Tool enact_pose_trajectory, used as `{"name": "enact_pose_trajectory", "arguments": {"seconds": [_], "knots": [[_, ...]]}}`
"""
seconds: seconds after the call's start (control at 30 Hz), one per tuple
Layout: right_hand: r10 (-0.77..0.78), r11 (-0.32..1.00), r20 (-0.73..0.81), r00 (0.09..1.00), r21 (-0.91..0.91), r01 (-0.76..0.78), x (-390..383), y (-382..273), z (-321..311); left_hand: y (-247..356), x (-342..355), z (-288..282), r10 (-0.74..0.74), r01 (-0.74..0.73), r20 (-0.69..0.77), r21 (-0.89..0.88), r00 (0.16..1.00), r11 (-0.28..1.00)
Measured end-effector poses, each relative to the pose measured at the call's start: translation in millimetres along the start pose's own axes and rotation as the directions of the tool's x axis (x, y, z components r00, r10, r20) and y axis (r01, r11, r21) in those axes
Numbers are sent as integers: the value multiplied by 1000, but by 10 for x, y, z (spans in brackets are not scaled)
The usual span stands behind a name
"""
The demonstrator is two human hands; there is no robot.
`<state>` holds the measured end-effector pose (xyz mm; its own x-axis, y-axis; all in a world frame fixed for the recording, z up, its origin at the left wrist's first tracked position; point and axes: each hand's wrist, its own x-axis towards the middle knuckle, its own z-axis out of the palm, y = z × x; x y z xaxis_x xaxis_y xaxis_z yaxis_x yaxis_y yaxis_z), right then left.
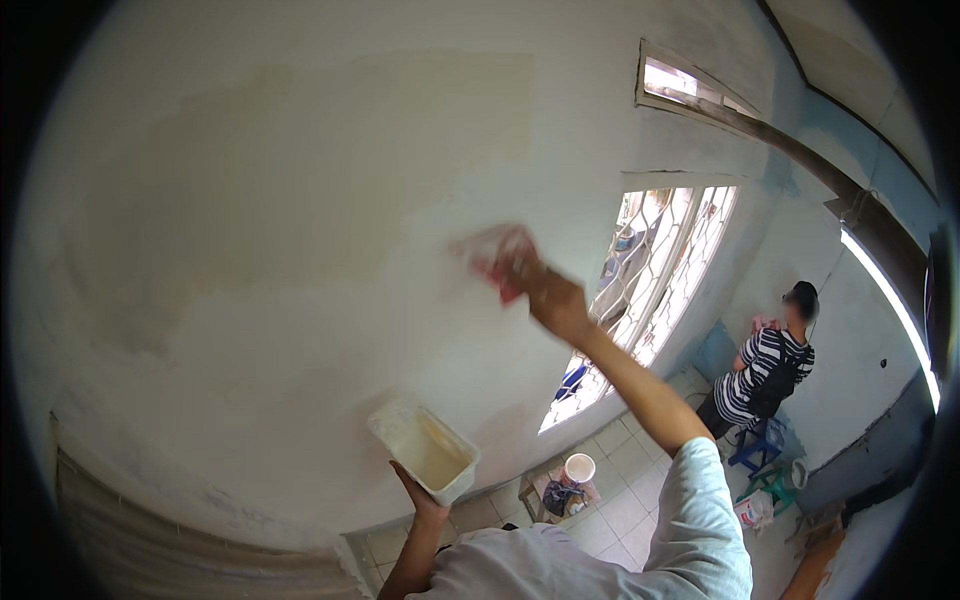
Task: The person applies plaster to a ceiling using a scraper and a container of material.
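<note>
My left hand [418, 492] supports a white rectangular tub [457, 486] from below, close to the wall. Pale cream paste or paint coats the inside of the tub. With my right arm raised, my right hand [553, 300] grips a red flat hand tool [508, 243] against or just in front of the wall. Motion blurs the tool, so its exact kind and whether it touches the wall cannot be made out. Left of it, a large darker beige patch [300, 170] spreads over the whitish wall [330, 370].
A barred window [660, 260] lies right of my raised arm. Below, a small stool [534, 495] bears a white bucket [579, 468] and a dark bag. Another person [765, 370] in a striped shirt stands by the far wall, near a blue stool [757, 447]. Tiles cover the floor.
</note>
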<state>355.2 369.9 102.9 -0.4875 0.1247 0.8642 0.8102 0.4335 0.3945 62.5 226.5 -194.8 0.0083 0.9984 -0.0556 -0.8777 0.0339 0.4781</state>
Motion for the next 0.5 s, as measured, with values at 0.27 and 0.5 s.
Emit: {"name": "enact_pose_trajectory", "arguments": {"seconds": [0.27,0.5], "knots": [[118,989,-184,976,-66,-132,1585,997,-184,-71,91,115,-65,65,23,10,998,998],[12,999,104,994,42,-17,-367,-328,522,24,-242,231,-9,10,-33,39,999,999]]}}
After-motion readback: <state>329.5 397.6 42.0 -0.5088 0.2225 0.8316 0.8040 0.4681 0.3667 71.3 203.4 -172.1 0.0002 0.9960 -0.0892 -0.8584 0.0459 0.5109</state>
